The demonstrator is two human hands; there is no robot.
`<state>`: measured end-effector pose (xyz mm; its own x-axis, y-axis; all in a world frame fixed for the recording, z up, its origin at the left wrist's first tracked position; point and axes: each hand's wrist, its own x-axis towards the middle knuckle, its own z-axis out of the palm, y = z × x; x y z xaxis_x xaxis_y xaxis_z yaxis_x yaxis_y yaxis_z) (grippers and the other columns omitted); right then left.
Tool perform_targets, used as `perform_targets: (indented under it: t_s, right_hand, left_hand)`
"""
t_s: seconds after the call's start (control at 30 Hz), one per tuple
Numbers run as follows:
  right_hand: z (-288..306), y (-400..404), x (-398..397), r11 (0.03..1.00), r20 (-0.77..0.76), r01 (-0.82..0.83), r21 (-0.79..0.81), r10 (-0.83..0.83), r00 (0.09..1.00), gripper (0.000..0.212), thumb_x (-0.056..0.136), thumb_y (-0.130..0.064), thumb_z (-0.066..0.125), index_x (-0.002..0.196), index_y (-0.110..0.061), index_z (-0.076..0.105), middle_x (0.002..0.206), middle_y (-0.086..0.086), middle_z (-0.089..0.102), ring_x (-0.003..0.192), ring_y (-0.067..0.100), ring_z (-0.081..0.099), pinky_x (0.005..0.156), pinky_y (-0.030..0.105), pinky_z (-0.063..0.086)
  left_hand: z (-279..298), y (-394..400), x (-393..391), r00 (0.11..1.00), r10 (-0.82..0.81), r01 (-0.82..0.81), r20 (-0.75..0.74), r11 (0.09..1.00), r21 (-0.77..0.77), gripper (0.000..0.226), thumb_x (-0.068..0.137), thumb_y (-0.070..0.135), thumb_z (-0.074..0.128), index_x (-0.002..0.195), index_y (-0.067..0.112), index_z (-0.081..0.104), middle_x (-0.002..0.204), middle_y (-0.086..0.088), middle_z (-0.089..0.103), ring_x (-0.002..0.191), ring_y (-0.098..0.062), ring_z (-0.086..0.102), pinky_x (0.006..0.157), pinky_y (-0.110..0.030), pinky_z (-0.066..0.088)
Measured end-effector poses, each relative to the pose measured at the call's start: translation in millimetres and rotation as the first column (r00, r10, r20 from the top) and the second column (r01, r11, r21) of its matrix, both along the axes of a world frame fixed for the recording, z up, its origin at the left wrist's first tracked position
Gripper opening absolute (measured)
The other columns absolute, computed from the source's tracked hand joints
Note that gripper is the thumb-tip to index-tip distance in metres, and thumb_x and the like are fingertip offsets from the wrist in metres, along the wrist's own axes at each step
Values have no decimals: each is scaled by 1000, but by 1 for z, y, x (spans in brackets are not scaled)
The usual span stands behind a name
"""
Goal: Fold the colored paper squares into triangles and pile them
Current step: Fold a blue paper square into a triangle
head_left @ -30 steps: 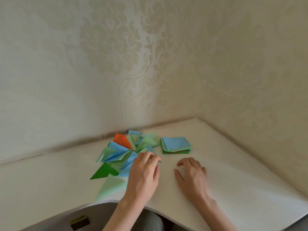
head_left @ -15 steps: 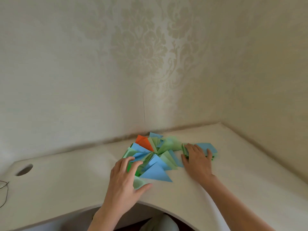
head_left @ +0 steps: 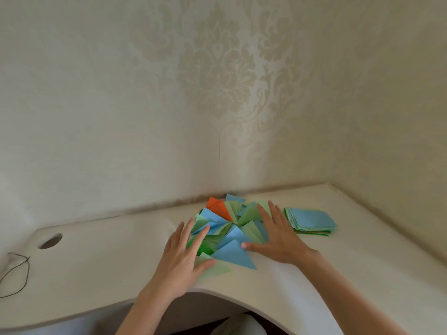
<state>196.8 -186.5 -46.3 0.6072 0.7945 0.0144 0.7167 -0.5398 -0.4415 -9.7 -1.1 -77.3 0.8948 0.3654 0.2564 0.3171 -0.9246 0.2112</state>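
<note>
Pale patterned wallpaper backs the desk (head_left: 108, 240). Both hands — left hand (head_left: 183, 257), right hand (head_left: 278, 238) — lie flat, fingers spread, gripping nothing, flanking the folded triangles (head_left: 229, 228); the unfolded squares (head_left: 310, 220) sit just right. Pushing inward could scatter or crumple loose triangles — paper slides easily.

Triangles and squares on the counter (head_left: 362, 267)
The pile of triangles (head_left: 228, 228) lies left of the stack of squares (head_left: 310, 220); 2 hands flank the pile, left hand (head_left: 180, 259), right hand (head_left: 278, 238).

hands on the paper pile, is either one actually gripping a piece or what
Nothing is gripped. The left hand and right hand lie flat, fingers straight, on either side of the pile of folded triangles.
</note>
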Motion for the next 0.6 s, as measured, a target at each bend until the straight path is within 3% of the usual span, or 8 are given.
perform_targets:
  t_s: [0.07, 0.17, 0.4, 0.6]
  right_hand:
    - [-2, 4, 5, 996, -6, -17, -88, 16, 1000, 123, 58, -94, 43, 148, -37, -20, 157, -2, -25, 144, 19, -24, 119, 41, -6]
    - [-6, 10, 9, 995, -68, -47, -94, 40, 997, 120, 56, -99, 30, 146, -40, -22, 160, 2, -16, 145, 18, -19, 119, 43, -7]
    - [-5, 13, -2, 959, 2, -114, -258, 119, 993, 135, 44, -96, 52, 133, -49, -38, 154, 1, -31, 142, 21, -27, 113, 54, -18]
    - [-11, 38, -4, 930, 79, -127, -345, 164, 983, 121, 54, -95, 42, 133, -48, -37, 157, 4, -26, 142, 23, -29, 112, 57, -17]
  left_hand:
    - [0, 3, 9, 998, -41, 42, -46, 999, 17, 87, 74, 86, -2, 149, 43, -1, 157, 6, -23, 147, -25, -10, 117, -39, 2]
    - [1, 6, 17, 995, -72, 74, -62, 997, 28, 88, 76, 85, -2, 151, 40, 2, 157, 6, -22, 146, -25, -13, 116, -38, -4]
    - [-6, 19, 26, 993, -87, 88, -74, 996, 16, 81, 83, 80, 10, 151, 37, 6, 160, 4, -13, 147, -22, -9, 117, -37, -3]
    - [-6, 30, 17, 992, -81, 80, -100, 997, -10, 79, 83, 79, 4, 151, 39, 5, 160, 6, -12, 147, -15, -9, 117, -34, -8]
